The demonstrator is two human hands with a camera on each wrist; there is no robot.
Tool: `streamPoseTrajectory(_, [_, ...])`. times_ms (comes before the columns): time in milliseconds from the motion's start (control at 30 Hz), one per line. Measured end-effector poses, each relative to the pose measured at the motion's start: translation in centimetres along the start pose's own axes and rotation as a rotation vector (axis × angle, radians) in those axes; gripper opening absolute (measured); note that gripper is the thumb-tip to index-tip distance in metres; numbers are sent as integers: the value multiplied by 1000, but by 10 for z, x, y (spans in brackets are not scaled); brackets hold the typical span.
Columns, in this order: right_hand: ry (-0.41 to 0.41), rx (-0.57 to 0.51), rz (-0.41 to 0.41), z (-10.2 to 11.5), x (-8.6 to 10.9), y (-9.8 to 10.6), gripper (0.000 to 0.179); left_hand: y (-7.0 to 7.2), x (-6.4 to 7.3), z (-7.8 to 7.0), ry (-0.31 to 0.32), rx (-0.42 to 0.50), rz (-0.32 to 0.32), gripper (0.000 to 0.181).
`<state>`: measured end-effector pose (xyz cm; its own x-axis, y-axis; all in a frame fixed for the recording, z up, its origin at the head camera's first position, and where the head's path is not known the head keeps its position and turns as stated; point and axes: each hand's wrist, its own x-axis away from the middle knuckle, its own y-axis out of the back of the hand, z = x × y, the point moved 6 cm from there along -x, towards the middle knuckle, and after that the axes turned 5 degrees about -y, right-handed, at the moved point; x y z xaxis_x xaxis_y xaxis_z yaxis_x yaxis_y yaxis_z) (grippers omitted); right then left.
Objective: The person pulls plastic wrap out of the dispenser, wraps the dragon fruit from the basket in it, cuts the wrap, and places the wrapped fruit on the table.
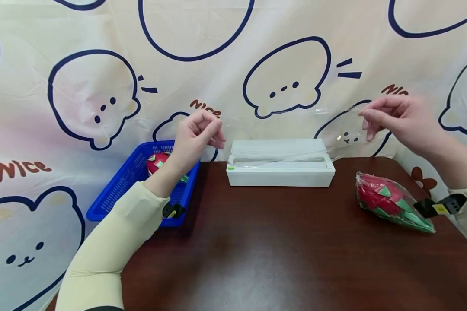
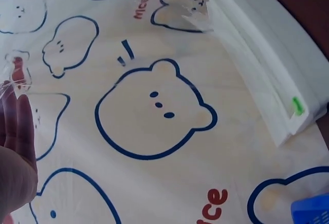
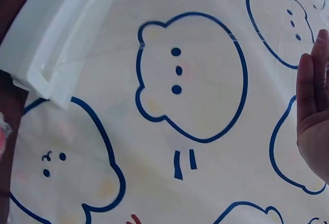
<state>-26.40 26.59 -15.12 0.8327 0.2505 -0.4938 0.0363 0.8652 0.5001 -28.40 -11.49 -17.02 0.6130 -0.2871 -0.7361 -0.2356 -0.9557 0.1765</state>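
Observation:
Both hands are raised well above the table, apart from each other, pinching a clear sheet of cling film (image 1: 339, 137) stretched between them. My left hand (image 1: 196, 136) grips it at the left with thumb and fingertips, above the basket. On the other side, my right hand (image 1: 402, 121) pinches the film near the wall. A white cling film dispenser (image 1: 282, 178) with its lid raised stands between and below the hands; loose film lies over its opening. In the left wrist view, crinkled film (image 2: 194, 21) shows along the dispenser's edge.
A film-wrapped red and green dragon fruit (image 1: 387, 194) lies at the table's right. Another dragon fruit (image 1: 155, 163) sits in a blue basket (image 1: 110, 201) at left, partly hidden by my left arm. Behind hangs a cartoon-printed cloth (image 1: 202, 77); the brown tabletop (image 1: 272, 242) extends in front.

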Motion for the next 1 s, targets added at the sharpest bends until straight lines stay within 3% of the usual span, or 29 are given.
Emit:
streamPoseTrajectory(267, [-167, 91, 18, -19, 29, -15, 13, -7, 37, -2, 46, 45, 27, 11])
streamPoseTrajectory(533, [-221, 10, 63, -39, 54, -32, 16, -15, 69, 20, 167, 78, 52, 12])
streamPoseTrajectory(800, [-177, -34, 140, -63, 75, -50, 21, -28, 102, 44, 283, 89, 90, 13])
streamPoseTrajectory(1000, [-73, -244, 315, -72, 97, -73, 22, -40, 128, 55, 338, 91, 173, 12])
